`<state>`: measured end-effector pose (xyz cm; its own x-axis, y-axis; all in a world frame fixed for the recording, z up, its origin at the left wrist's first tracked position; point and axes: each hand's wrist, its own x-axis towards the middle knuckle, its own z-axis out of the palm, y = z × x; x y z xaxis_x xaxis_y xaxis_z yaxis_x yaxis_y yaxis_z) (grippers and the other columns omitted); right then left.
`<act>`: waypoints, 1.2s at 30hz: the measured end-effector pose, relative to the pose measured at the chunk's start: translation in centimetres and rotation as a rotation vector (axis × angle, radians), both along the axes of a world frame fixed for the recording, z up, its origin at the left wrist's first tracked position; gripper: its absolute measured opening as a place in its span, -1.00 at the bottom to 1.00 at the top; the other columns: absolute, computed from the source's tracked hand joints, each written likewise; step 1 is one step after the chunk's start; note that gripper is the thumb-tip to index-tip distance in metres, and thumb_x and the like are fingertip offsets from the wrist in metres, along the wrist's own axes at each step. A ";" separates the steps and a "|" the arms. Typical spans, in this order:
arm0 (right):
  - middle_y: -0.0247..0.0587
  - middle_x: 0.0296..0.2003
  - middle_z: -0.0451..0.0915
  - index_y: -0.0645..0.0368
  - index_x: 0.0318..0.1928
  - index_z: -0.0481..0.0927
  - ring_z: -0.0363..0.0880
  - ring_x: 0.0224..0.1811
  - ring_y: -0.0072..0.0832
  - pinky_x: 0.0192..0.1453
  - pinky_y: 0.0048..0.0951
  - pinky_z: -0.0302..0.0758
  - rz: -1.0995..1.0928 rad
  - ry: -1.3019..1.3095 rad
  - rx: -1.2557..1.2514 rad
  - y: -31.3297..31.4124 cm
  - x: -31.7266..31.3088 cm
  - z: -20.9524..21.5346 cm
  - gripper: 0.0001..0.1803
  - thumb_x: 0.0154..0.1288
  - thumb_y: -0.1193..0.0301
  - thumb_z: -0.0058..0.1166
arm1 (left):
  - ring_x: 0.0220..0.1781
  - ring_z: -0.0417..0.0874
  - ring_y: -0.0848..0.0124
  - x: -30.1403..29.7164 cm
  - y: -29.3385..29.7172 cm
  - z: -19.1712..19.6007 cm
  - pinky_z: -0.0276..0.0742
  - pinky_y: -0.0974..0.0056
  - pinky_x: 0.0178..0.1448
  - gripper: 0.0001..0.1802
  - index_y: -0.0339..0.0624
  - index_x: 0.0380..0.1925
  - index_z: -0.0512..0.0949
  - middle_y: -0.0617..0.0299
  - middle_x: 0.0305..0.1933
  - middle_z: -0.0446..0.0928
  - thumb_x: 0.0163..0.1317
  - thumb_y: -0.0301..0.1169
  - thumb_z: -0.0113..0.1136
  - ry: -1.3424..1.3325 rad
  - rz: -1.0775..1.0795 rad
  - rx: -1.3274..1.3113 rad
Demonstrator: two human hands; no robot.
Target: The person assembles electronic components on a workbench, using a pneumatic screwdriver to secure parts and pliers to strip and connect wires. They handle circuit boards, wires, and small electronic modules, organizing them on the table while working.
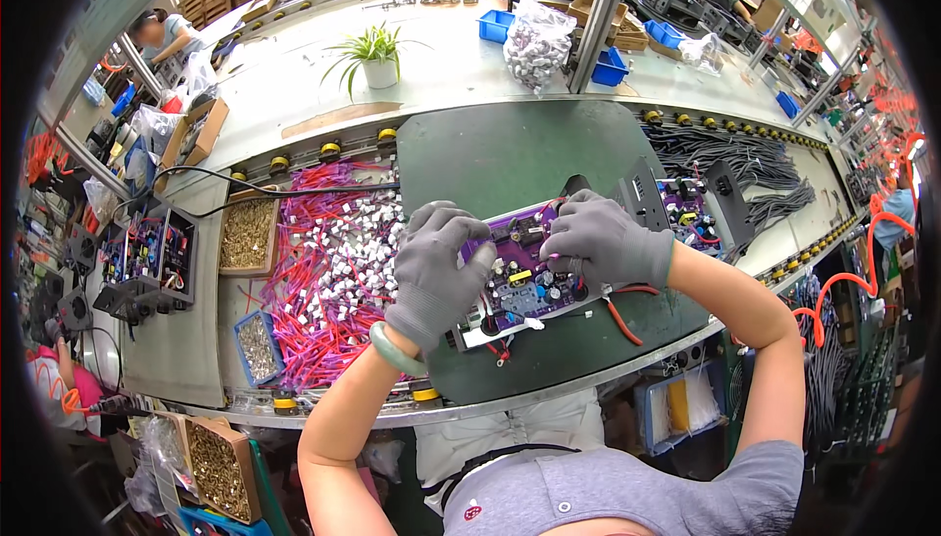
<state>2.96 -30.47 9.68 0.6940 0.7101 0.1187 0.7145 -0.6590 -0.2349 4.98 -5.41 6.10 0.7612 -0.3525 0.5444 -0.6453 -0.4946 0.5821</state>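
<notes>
In front of me, a purple circuit board with many components sits in a shallow metal tray on a dark green mat. My left hand, in a grey glove, grips the board's left end, thumb on top. My right hand, also gloved, is bent over the board's far right part with its fingertips pinched together. A speck of pink shows at those fingertips, but what they hold is hidden. Red-handled pliers lie partly under the tray's right side. A small white connector is at the board's near edge.
Left of the mat lie heaped red and purple wires with white connectors, a box of brass-coloured parts and a blue tray. Another open unit stands at right, beside grey cables. A potted plant stands behind. Co-workers sit farther off.
</notes>
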 end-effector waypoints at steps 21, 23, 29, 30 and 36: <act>-0.31 -0.49 0.54 0.06 -0.45 0.56 0.61 -0.26 -0.28 0.13 -0.15 0.45 0.142 -0.082 -0.347 1.5 1.0 -0.1 -0.89 -0.07 0.41 0.19 | 0.07 0.59 0.13 0.4 -0.3 0.0 0.43 0.08 0.23 -0.87 -0.14 -0.40 0.69 0.17 -0.26 0.65 0.03 -0.39 0.36 0.010 0.007 0.021; -0.29 -0.51 0.56 0.05 -0.47 0.57 0.62 -0.29 -0.28 0.14 -0.17 0.44 0.119 -0.069 -0.396 1.8 1.0 0.1 -0.93 -0.02 0.39 0.16 | 0.05 0.59 0.13 0.0 -0.5 0.7 0.41 0.08 0.24 -0.86 -0.14 -0.38 0.69 0.18 -0.27 0.65 0.05 -0.36 0.36 0.066 0.034 0.113; -0.25 -0.50 0.64 -0.01 -0.43 0.66 0.69 -0.27 -0.29 0.19 -0.21 0.42 -0.091 -0.084 -0.294 1.6 -0.5 -0.1 -0.96 0.08 0.37 0.17 | -0.22 0.63 0.17 -1.5 -3.5 2.9 0.47 0.12 0.02 -0.73 -0.04 -0.41 0.67 0.19 -0.39 0.63 0.18 -0.09 0.26 -0.220 -0.186 0.569; -0.25 -0.49 0.65 -0.01 -0.41 0.66 0.69 -0.27 -0.28 0.20 -0.21 0.41 -0.142 -0.107 -0.207 1.2 -1.0 -0.3 -0.95 0.09 0.35 0.18 | -0.23 0.63 0.17 -1.3 -4.3 3.2 0.47 0.12 0.01 -0.73 -0.04 -0.42 0.67 0.18 -0.40 0.62 0.19 -0.10 0.25 -0.242 -0.179 0.560; -0.28 -0.46 0.64 0.05 -0.34 0.64 0.67 -0.29 -0.31 0.22 -0.17 0.43 -0.429 -0.326 0.286 0.1 -3.7 -2.4 -0.85 0.16 0.27 0.27 | -0.51 0.60 0.38 1.7 -7.1 3.9 0.42 0.25 -0.46 -0.63 -0.20 -0.38 0.62 0.25 -0.50 0.52 0.45 -0.16 0.04 0.638 -0.299 0.241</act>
